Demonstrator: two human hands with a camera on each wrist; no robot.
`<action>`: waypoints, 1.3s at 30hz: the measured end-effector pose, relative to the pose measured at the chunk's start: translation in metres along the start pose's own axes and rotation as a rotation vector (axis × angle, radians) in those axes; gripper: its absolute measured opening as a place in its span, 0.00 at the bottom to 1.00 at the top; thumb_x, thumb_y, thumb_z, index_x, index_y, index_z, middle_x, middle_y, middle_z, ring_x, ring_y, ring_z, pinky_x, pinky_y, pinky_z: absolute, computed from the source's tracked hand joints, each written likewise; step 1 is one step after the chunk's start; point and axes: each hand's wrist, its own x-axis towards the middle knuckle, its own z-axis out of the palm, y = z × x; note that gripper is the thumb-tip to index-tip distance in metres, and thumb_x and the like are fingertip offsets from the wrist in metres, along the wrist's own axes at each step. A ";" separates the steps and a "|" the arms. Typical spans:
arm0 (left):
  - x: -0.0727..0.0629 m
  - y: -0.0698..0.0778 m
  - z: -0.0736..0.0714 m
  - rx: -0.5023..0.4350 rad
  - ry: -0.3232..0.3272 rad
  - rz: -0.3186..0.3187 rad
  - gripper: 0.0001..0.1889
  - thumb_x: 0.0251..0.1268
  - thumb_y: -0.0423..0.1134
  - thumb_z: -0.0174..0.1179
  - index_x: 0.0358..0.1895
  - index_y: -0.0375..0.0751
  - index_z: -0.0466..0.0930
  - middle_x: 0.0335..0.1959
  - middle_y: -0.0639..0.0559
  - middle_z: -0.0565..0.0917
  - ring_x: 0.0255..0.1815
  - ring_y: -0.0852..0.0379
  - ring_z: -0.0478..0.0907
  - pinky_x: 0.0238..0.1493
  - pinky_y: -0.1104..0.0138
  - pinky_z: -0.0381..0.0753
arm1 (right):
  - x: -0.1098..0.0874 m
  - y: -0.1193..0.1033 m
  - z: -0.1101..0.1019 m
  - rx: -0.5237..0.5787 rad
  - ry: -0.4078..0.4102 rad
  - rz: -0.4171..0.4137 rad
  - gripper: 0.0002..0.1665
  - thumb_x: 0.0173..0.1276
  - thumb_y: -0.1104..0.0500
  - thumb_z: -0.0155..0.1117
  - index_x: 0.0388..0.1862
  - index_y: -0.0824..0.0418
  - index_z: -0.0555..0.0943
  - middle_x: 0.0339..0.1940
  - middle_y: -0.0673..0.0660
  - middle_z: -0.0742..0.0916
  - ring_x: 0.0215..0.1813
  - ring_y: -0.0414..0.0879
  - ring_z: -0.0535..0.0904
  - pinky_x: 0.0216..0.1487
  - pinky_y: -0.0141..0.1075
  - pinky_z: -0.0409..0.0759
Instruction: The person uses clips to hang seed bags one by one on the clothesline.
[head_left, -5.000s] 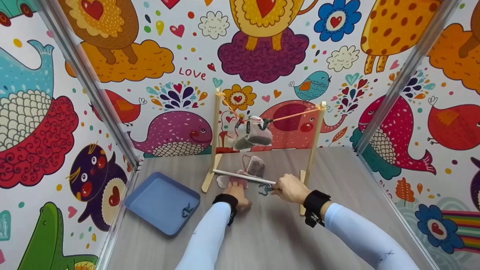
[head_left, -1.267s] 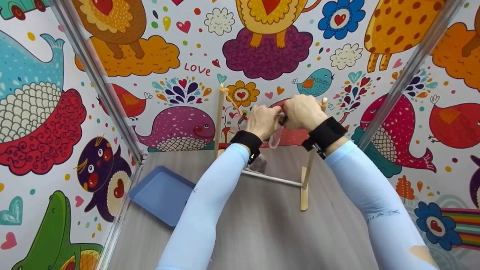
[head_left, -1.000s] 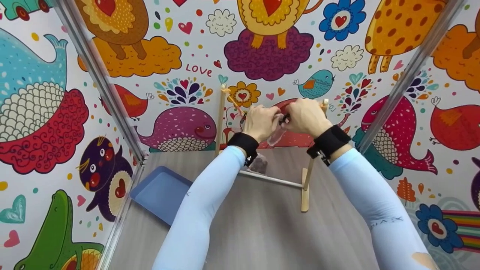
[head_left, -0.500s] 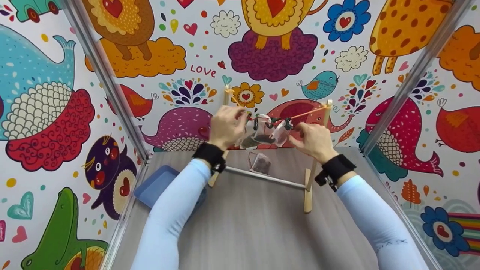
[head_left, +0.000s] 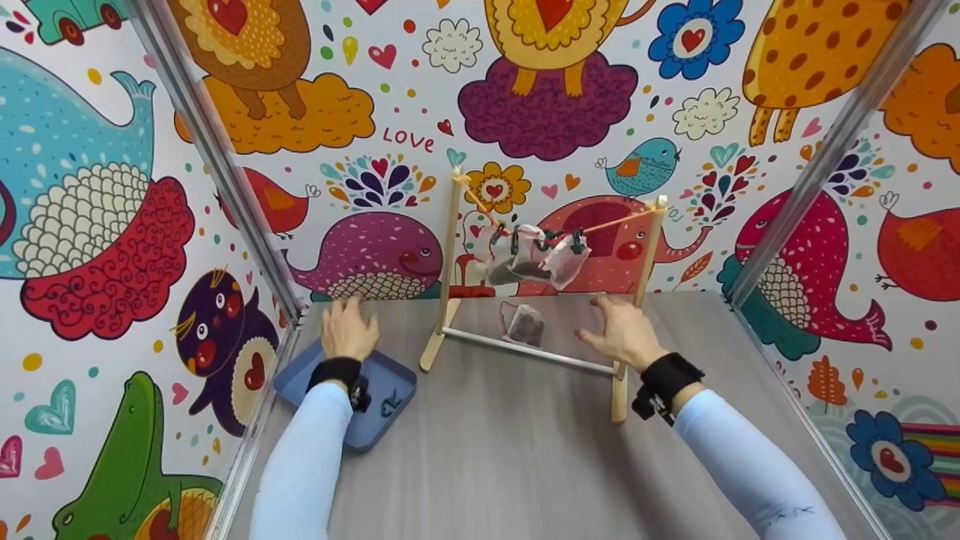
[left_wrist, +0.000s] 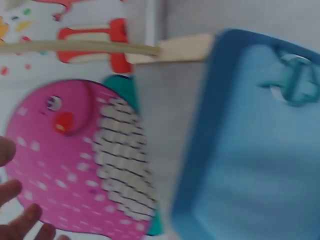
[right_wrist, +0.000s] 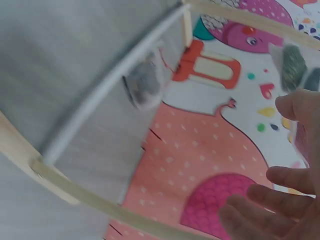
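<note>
My left hand (head_left: 349, 330) is over the back part of the blue tray (head_left: 401, 369), fingers spread and holding nothing. A dark green clip (head_left: 391, 405) lies in the tray, also visible in the left wrist view. My right hand (head_left: 621, 330) hovers beside the right wooden post (head_left: 649, 259), fingers loosely apart with nothing in them. Several tea bags (head_left: 566, 262) hang close together from an orange string (head_left: 619, 220), held by dark clips (head_left: 577, 241). One more tea bag (head_left: 526, 326) with a reddish thread lies on the table behind the white rod (head_left: 532, 351).
The string runs between the right post and the left wooden post (head_left: 451, 255), which stand on flat wooden feet (head_left: 439, 335) joined by the low rod. Patterned walls (head_left: 547, 112) with metal corner rails (head_left: 225, 165) enclose the grey table (head_left: 510, 450).
The tea bag my left hand touched on the table now hangs clipped at the string's right. Both hands have left the string; the left went down-left to the tray, the right dropped lower.
</note>
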 end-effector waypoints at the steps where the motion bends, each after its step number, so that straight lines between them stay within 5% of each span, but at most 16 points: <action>1: -0.007 -0.007 0.003 0.024 -0.044 -0.028 0.25 0.77 0.42 0.66 0.70 0.33 0.82 0.66 0.26 0.83 0.68 0.25 0.78 0.72 0.36 0.78 | -0.003 0.000 0.006 0.006 -0.021 0.006 0.42 0.71 0.43 0.78 0.73 0.68 0.81 0.68 0.72 0.89 0.67 0.72 0.88 0.68 0.67 0.86; 5: -0.037 -0.021 0.022 0.081 -0.212 -0.070 0.24 0.78 0.41 0.67 0.69 0.29 0.83 0.64 0.24 0.86 0.67 0.23 0.82 0.71 0.35 0.80 | -0.017 0.001 0.030 0.015 -0.092 0.035 0.42 0.70 0.44 0.79 0.72 0.70 0.81 0.68 0.74 0.88 0.65 0.71 0.89 0.68 0.66 0.87; 9: -0.062 -0.026 0.044 0.076 -0.312 -0.102 0.22 0.78 0.42 0.69 0.66 0.31 0.86 0.62 0.27 0.89 0.64 0.26 0.87 0.67 0.36 0.85 | -0.027 0.000 0.050 0.002 -0.136 0.031 0.42 0.69 0.44 0.80 0.71 0.71 0.82 0.67 0.73 0.89 0.65 0.69 0.89 0.67 0.65 0.87; 15: -0.088 -0.040 0.063 0.091 -0.347 -0.276 0.21 0.75 0.46 0.74 0.58 0.32 0.90 0.56 0.31 0.92 0.54 0.31 0.91 0.55 0.40 0.89 | -0.036 -0.004 0.065 -0.014 -0.144 -0.008 0.39 0.69 0.46 0.80 0.68 0.71 0.84 0.63 0.72 0.91 0.62 0.69 0.91 0.64 0.63 0.89; 19: -0.099 -0.044 0.069 0.087 -0.338 -0.322 0.17 0.72 0.45 0.77 0.51 0.34 0.92 0.51 0.31 0.93 0.50 0.32 0.91 0.51 0.41 0.90 | -0.040 -0.003 0.069 -0.039 -0.126 -0.058 0.36 0.67 0.48 0.81 0.65 0.71 0.85 0.58 0.71 0.93 0.56 0.67 0.92 0.59 0.61 0.91; 29: -0.101 -0.035 0.076 0.063 -0.337 -0.330 0.11 0.73 0.41 0.74 0.43 0.34 0.92 0.48 0.30 0.93 0.52 0.29 0.91 0.56 0.38 0.89 | -0.051 0.007 0.076 -0.099 -0.093 -0.130 0.29 0.62 0.52 0.79 0.55 0.71 0.86 0.45 0.69 0.94 0.47 0.68 0.92 0.48 0.62 0.91; 34: -0.095 -0.023 0.073 0.044 -0.307 -0.253 0.10 0.76 0.40 0.71 0.45 0.35 0.87 0.44 0.34 0.93 0.48 0.32 0.91 0.54 0.41 0.88 | -0.052 0.003 0.077 -0.069 -0.109 -0.127 0.30 0.64 0.53 0.79 0.57 0.73 0.85 0.49 0.71 0.94 0.49 0.68 0.93 0.51 0.62 0.91; 39: -0.085 0.004 0.073 0.016 -0.226 -0.124 0.06 0.76 0.38 0.71 0.43 0.40 0.84 0.41 0.38 0.94 0.43 0.37 0.91 0.48 0.43 0.88 | -0.052 -0.002 0.076 -0.033 -0.080 -0.139 0.27 0.63 0.54 0.81 0.54 0.71 0.87 0.46 0.68 0.94 0.47 0.64 0.93 0.49 0.60 0.91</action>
